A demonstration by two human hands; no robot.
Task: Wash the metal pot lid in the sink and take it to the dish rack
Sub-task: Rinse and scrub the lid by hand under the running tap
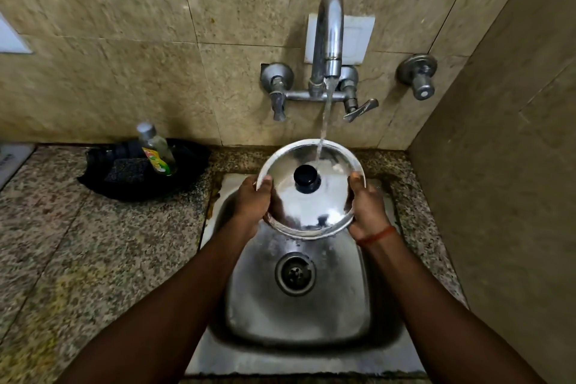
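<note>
A round metal pot lid [314,206] with a black knob in its middle is held above the steel sink [299,315], knob side facing me and tilted up toward the wall. My left hand [254,203] grips its left rim and my right hand [366,212] grips its right rim. Water runs from the wall tap [328,40] onto the lid's upper part, just above the knob. The dish rack is out of view.
A dish-soap bottle [156,150] stands in a black tray with a dark scrub pad [131,170] on the speckled granite counter [78,259] left of the sink. Tiled walls close in behind and on the right. A separate valve [419,78] sticks out of the wall.
</note>
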